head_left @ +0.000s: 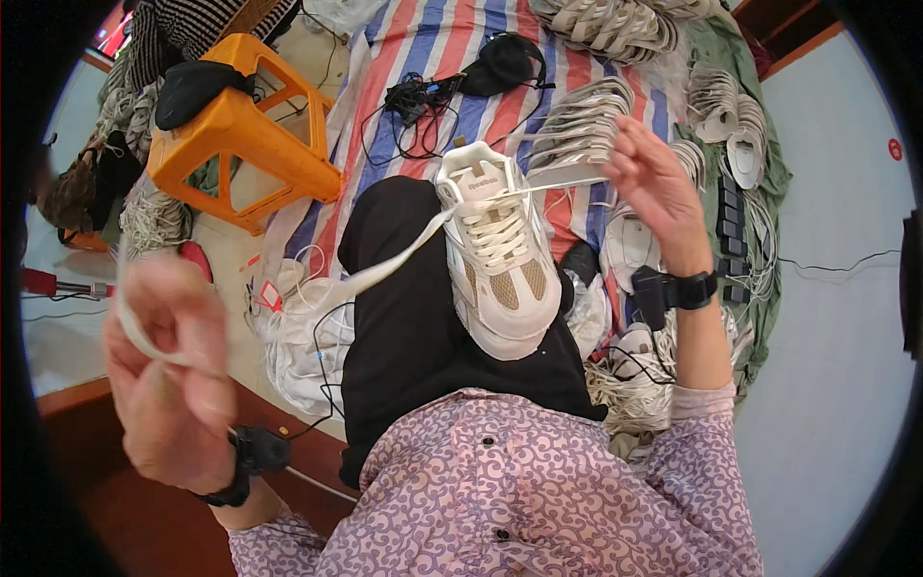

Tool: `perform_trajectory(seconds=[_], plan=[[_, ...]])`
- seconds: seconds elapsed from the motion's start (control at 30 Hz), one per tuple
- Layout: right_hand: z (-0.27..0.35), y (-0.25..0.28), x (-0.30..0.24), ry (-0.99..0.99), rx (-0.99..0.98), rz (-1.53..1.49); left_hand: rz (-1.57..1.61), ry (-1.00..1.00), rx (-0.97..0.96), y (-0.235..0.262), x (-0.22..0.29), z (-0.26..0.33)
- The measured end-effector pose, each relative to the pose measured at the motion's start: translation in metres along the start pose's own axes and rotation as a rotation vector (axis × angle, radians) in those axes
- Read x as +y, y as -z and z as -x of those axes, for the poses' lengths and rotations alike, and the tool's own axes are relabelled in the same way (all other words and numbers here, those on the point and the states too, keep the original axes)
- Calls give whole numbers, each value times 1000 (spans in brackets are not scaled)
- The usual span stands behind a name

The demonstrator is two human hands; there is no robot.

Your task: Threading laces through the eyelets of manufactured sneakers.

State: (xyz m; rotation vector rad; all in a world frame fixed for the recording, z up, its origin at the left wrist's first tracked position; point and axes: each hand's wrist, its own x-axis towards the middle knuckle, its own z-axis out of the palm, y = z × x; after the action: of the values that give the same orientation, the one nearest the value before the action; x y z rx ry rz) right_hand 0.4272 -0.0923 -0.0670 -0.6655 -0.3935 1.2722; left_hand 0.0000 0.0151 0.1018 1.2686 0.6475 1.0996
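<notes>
A white and beige sneaker (500, 260) rests on my lap, toe toward me, on black trousers (404, 327). A flat white lace (385, 269) runs through its top eyelets and out to both sides. My left hand (168, 365) is raised at the lower left and blurred, with one end of the lace pinched in its fingers. My right hand (654, 188) is up to the right of the shoe's collar and grips the other end of the lace, which is pulled taut.
An orange plastic stool (240, 135) lies on its side at the upper left. A striped tarp (461, 58) holds stacks of white shoe parts (586, 120) and black cables (418, 96). A pile of white laces (298, 337) lies by my left knee.
</notes>
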Motion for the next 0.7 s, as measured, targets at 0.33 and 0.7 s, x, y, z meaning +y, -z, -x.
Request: perform_trajectory(seconds=[0.33,0.7], plan=[[87,150,-51,93,566,112,-137,431,-161,-37,-57,-12],[39,-54,14,145,46,1104,487,144,-806,41,21,-185]])
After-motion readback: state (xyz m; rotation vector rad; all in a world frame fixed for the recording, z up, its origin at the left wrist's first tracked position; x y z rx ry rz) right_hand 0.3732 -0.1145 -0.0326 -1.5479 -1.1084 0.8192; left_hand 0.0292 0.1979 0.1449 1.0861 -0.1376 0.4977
